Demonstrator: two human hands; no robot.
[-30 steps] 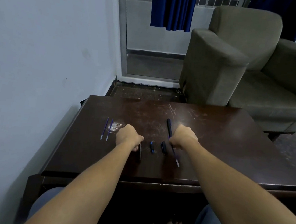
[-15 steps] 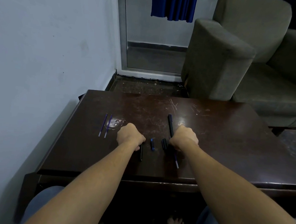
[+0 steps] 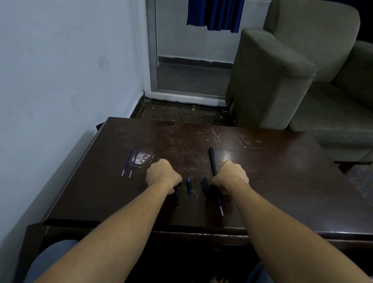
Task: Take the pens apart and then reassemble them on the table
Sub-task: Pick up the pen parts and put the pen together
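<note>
On the dark wooden table (image 3: 280, 185) lie pen parts. My left hand (image 3: 163, 173) is closed in a fist over a black pen barrel (image 3: 177, 199), whose end sticks out toward me. My right hand (image 3: 231, 177) is closed over a black pen (image 3: 212, 162) that points away from me. A blue refill (image 3: 220, 205) juts out beneath that hand. Between the hands lie a small blue piece (image 3: 189, 184) and a short black cap (image 3: 204, 184). Two thin blue refills (image 3: 130, 162) lie side by side left of my left hand.
A white wall runs close along the table's left edge. A grey armchair (image 3: 303, 73) stands behind the table's far right corner. The near table edge is just above my knees. A shiny worn patch (image 3: 143, 158) lies beside the two refills.
Both hands stay closed in the same spots on the table. Only the camera view has shifted slightly; the parts on the table have not moved.
</note>
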